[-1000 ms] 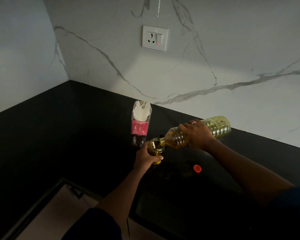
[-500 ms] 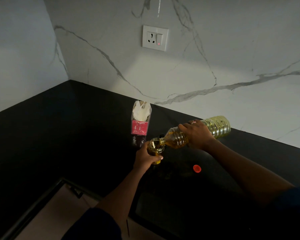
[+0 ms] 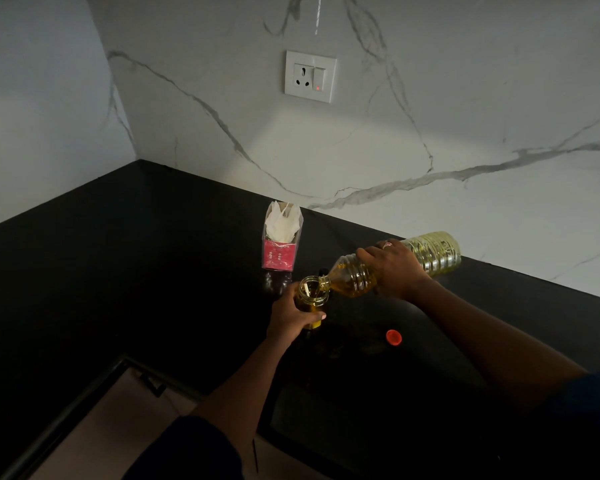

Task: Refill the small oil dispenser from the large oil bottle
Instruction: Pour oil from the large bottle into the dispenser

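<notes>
Fingers (image 3: pixel 317 317) of the left hand (image 3: pixel 288 323) clamp the small oil dispenser (image 3: pixel 312 296) on the counter (image 3: pixel 153 271); at two o'clock the right hand (image 3: pixel 397 268) grips the large oil bottle (image 3: pixel 433 252), tilt unchanged this past second, so filling likely continues

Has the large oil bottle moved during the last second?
No. The large oil bottle stays equally far below the wall socket, its mouth over the small dispenser as before.

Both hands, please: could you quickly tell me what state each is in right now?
Left hand: closed round the small oil dispenser.
Right hand: closed round the large oil bottle, tilted with its mouth at the dispenser's opening.
</notes>
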Action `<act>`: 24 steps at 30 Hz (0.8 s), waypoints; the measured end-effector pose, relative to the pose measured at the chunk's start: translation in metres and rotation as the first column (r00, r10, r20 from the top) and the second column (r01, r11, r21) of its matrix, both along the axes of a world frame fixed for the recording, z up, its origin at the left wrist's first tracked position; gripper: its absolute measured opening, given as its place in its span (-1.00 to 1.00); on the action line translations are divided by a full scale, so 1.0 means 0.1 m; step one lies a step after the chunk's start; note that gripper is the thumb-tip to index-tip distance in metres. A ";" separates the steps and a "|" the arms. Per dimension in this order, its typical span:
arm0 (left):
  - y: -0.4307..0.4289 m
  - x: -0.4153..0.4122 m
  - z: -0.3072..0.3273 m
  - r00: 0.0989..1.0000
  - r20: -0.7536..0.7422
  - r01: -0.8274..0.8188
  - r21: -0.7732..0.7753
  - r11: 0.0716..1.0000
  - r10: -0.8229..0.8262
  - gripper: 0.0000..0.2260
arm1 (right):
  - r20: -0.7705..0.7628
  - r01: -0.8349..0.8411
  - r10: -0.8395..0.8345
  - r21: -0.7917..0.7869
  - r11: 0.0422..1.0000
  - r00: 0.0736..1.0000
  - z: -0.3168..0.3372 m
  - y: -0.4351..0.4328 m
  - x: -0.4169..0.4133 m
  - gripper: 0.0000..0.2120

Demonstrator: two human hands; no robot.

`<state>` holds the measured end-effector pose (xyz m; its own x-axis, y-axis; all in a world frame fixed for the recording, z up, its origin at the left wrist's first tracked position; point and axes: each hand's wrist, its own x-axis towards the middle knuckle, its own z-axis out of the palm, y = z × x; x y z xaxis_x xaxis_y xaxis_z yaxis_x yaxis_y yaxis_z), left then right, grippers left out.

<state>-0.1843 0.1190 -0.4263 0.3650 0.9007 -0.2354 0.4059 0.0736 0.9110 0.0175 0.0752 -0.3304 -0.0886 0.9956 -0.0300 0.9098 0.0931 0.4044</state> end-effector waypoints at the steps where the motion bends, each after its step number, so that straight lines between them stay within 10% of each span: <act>1: 0.00 0.00 0.00 1.000 -0.002 -0.001 0.003 1.000 0.001 -0.32 | -0.002 0.000 0.000 0.001 1.000 1.000 0.00 0.00 0.00 -0.32; 24: 0.02 0.00 -0.04 1.000 0.010 0.007 0.022 1.000 -0.007 -0.32 | -0.003 -0.015 0.015 0.002 1.000 1.000 0.00 0.04 0.02 -0.35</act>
